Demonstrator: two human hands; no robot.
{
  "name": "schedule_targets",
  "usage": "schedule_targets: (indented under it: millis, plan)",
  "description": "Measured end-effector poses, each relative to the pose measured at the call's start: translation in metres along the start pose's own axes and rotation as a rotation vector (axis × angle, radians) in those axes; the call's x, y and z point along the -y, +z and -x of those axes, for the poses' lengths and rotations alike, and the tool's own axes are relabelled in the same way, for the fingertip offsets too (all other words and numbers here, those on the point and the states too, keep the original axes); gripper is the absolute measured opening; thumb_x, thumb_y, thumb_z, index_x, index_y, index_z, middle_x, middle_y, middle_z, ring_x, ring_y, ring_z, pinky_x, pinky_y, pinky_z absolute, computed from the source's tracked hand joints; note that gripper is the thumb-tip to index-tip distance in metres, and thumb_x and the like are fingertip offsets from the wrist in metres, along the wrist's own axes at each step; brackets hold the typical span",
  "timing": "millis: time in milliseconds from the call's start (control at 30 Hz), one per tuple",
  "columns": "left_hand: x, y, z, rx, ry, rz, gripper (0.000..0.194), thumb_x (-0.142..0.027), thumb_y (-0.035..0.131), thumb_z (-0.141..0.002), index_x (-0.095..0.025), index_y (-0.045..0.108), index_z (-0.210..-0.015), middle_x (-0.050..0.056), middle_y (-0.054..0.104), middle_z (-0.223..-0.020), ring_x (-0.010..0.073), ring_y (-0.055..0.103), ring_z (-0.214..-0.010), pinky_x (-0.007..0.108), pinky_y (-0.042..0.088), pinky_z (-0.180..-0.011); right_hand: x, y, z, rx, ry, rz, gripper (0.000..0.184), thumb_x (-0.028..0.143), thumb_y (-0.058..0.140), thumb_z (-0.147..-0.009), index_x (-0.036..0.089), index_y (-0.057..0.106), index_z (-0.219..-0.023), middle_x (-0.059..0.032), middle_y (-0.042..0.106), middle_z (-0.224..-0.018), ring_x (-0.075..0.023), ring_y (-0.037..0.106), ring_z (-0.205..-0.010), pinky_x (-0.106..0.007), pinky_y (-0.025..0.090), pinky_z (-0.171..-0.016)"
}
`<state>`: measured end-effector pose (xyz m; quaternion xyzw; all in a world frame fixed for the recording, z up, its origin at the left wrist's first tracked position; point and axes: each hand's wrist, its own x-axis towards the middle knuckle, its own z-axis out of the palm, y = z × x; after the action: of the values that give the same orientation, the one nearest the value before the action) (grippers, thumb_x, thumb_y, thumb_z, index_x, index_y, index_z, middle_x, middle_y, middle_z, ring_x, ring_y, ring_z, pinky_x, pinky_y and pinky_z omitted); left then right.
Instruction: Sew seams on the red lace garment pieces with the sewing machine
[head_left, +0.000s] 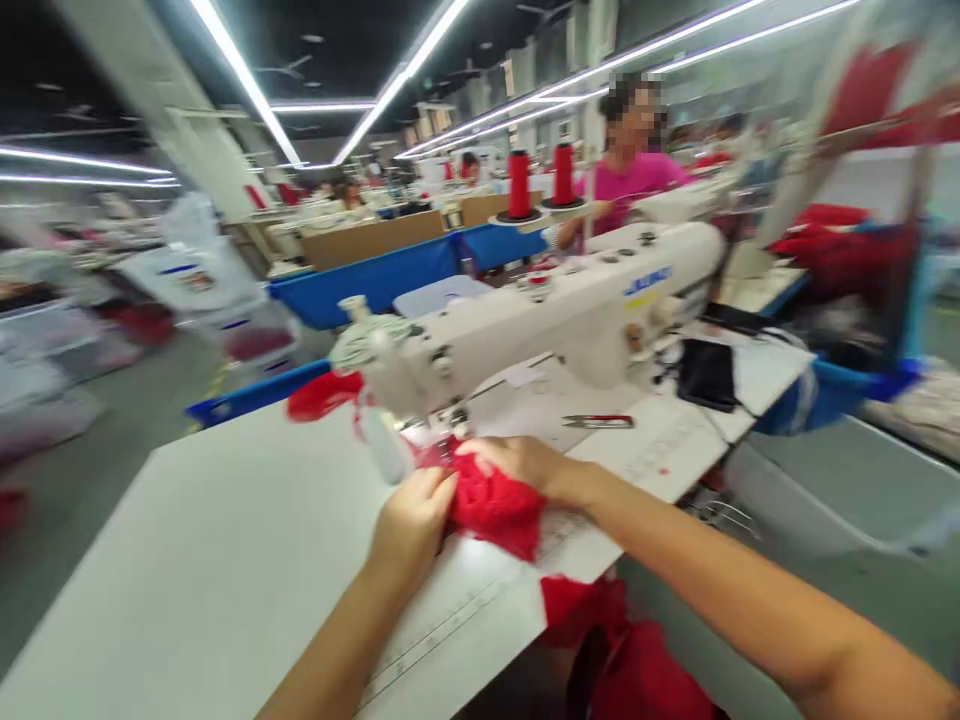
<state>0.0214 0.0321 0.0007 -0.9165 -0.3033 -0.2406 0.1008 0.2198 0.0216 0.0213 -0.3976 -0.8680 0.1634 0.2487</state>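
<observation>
A piece of red fabric [499,510] lies bunched at the needle end of a white sewing machine [525,325]. My left hand [412,520] grips its left edge, thumb and fingers closed close to the presser foot [448,448]. From the right, my right hand [521,462] presses on the same cloth with its fingers closed on the upper edge. Part of the fabric is hidden under the fingers and the machine head. More red cloth [322,396] lies behind the needle end.
Thread snips [598,422] and a black phone-like object [706,374] rest on the white table [247,540]. Two red thread cones [519,185] stand behind the machine. Red cloth [637,660] hangs below the front edge. A co-worker in pink [637,180] sits beyond; plastic bins [247,325] stand left.
</observation>
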Motion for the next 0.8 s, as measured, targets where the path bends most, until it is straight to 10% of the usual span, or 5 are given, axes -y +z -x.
schedule_targets:
  millis: [200, 400, 567, 800]
  plan:
    - [0.013, -0.005, 0.026, 0.106, -0.067, -0.101, 0.021, -0.005, 0.045, -0.086, -0.017, 0.063, -0.089, 0.006, 0.062, -0.086, 0.0194, 0.058, -0.077, 0.028, 0.045, -0.062, -0.002, -0.008, -0.008, 0.18, -0.164, 0.053, 0.023, 0.016, 0.041, -0.094, 0.02, 0.06, -0.081, -0.0054, 0.06, -0.091, -0.0158, 0.048, -0.069, -0.029, 0.028, -0.057]
    - [0.011, -0.001, 0.026, 0.087, -0.079, -0.05, 0.026, -0.005, 0.04, -0.089, -0.016, 0.063, -0.091, 0.007, 0.062, -0.086, 0.0195, 0.057, -0.075, 0.026, 0.039, -0.054, -0.002, -0.007, -0.021, 0.268, -0.092, 0.122, 0.012, 0.016, 0.045, -0.089, 0.02, 0.05, -0.079, 0.0006, 0.054, -0.073, -0.0131, 0.037, -0.057, -0.029, 0.021, -0.054]
    - [0.01, -0.004, 0.025, 0.061, -0.145, 0.056, 0.025, -0.005, 0.042, -0.088, -0.016, 0.064, -0.091, 0.007, 0.063, -0.083, 0.0201, 0.058, -0.074, 0.026, 0.04, -0.054, -0.009, 0.008, -0.016, 0.193, -0.074, 0.054, 0.014, 0.02, 0.043, -0.092, 0.019, 0.057, -0.093, -0.0051, 0.058, -0.087, -0.0159, 0.05, -0.069, -0.027, 0.034, -0.06]
    - [0.012, -0.01, 0.017, 0.076, -0.391, 0.388, 0.024, 0.0, 0.041, -0.073, -0.018, 0.057, -0.074, 0.002, 0.061, -0.072, 0.0156, 0.059, -0.063, 0.023, 0.046, -0.053, -0.012, 0.027, -0.024, -0.111, -0.013, -0.232, 0.02, 0.026, 0.051, -0.082, 0.018, 0.055, -0.064, -0.003, 0.056, -0.065, -0.0161, 0.051, -0.06, -0.027, 0.036, -0.053]
